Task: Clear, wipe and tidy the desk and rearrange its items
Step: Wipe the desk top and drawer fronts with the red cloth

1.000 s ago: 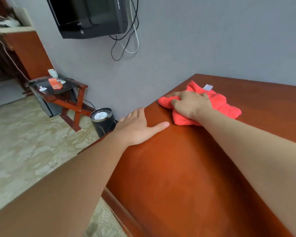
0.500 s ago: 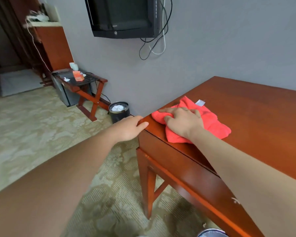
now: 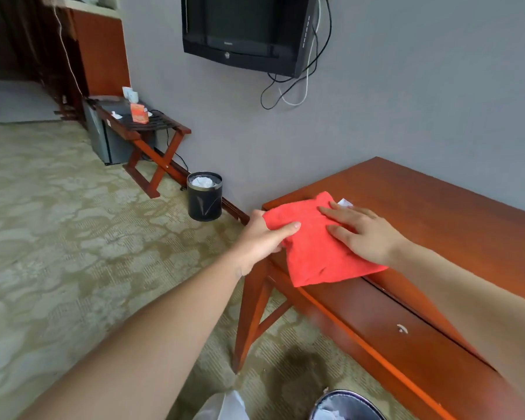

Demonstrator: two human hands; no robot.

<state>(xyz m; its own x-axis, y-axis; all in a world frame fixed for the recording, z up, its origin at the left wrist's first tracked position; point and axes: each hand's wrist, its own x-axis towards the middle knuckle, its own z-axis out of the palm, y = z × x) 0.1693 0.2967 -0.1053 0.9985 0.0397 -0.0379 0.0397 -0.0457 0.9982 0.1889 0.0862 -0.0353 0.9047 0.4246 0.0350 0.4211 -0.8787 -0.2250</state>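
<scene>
— Both hands on the red cloth point(image 3: 312, 253) at the corner of the desk point(image 3: 437, 213)!
— Left hand point(image 3: 259, 237) pinches its edge, thumb on top; right hand point(image 3: 367, 234) presses flat, fingers spread.

The cloth point(image 3: 315, 253) lies on the left corner of the desk point(image 3: 437, 213), overhanging the front edge, with our left hand point(image 3: 261, 237) gripping its left side and our right hand point(image 3: 367, 234) on top. A bin point(image 3: 204, 197) stands further left.

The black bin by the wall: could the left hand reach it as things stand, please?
Probably not. The left hand pinches the red cloth at the desk corner, arm stretched out, and the bin stands on the carpet beyond it. Nothing blocks the way.
</scene>
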